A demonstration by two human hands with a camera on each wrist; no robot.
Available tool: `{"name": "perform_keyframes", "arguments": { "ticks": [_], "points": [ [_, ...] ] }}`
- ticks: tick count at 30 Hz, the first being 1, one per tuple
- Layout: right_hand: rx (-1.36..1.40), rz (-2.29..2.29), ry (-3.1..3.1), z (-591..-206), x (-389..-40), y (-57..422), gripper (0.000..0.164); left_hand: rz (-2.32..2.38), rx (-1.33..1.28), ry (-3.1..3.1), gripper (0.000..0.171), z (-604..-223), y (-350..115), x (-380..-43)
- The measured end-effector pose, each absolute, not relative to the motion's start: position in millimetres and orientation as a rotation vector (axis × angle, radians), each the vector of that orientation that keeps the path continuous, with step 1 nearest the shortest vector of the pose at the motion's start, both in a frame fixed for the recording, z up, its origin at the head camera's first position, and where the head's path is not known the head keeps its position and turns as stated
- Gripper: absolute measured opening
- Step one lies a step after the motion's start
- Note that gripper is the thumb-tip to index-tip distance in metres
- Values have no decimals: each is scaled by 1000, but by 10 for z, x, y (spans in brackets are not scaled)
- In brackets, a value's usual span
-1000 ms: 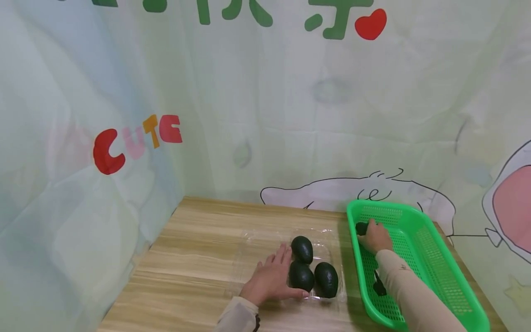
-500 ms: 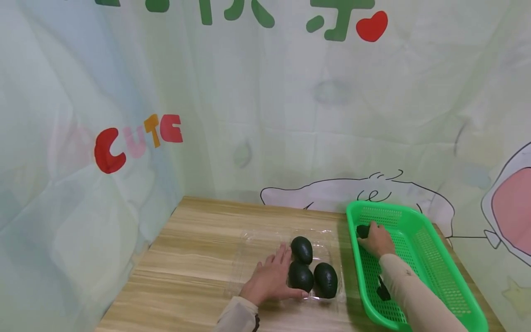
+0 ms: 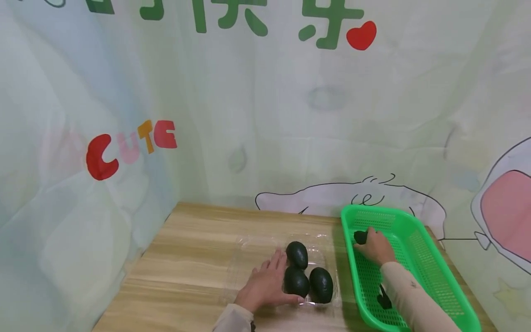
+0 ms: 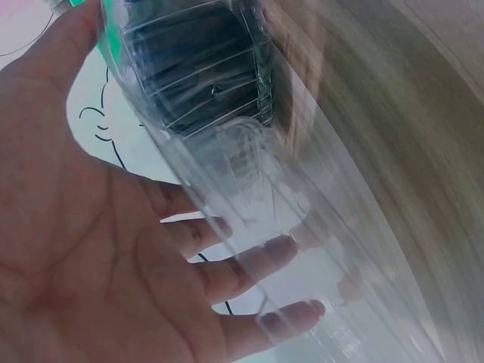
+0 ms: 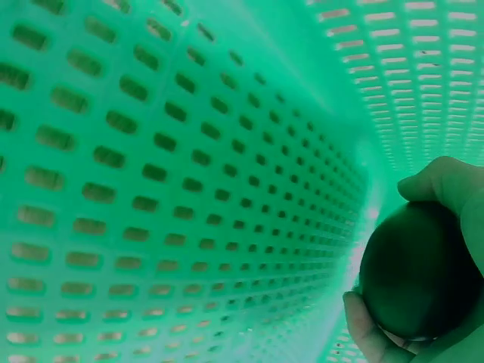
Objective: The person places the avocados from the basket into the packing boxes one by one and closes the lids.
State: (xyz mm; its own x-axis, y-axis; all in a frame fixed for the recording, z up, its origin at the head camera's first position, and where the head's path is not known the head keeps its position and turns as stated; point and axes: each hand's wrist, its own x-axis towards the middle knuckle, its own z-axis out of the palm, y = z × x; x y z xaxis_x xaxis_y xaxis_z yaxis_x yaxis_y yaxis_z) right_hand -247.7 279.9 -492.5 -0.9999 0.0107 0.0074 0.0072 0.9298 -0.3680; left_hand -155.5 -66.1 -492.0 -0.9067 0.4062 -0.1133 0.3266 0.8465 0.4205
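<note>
Nearest: my left hand (image 3: 261, 287), fingers straight and spread, gripping nothing. It lies across the clear tray (image 3: 317, 256), thumb along the near edge; by the wrist view the fingertips are at thin plastic. Tray sits on the counter (image 3: 166, 267). Three avocados (image 3: 321, 285) are bunched in its right part, two just beside my fingers.

Risk, I judge: a hard push or lift from this hand could flex or tip the tray and set the smooth, rounded fruit rolling.

Farther, to the right: green basket (image 3: 423, 258). My right hand (image 3: 376, 249) is curled round one avocado (image 5: 420, 271), inside near the far left corner. Slick skin might slip if the pinch loosens; brushing the wall could knock it free.

Farthest: printed cloth (image 3: 282, 129) behind the counter.
</note>
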Motion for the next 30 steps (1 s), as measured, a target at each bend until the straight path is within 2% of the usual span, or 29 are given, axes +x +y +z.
{"name": "perform_keyframes", "arguments": {
  "ticks": [15, 30],
  "points": [
    [46, 633, -3021, -4693, -2246, 2788, 75, 606, 558, 2799, 124, -4924, -667, -1568],
    [81, 697, -2904, -4406, -1835, 2746, 61, 602, 585, 2825, 125, -4964, -667, -1577]
  ]
}}
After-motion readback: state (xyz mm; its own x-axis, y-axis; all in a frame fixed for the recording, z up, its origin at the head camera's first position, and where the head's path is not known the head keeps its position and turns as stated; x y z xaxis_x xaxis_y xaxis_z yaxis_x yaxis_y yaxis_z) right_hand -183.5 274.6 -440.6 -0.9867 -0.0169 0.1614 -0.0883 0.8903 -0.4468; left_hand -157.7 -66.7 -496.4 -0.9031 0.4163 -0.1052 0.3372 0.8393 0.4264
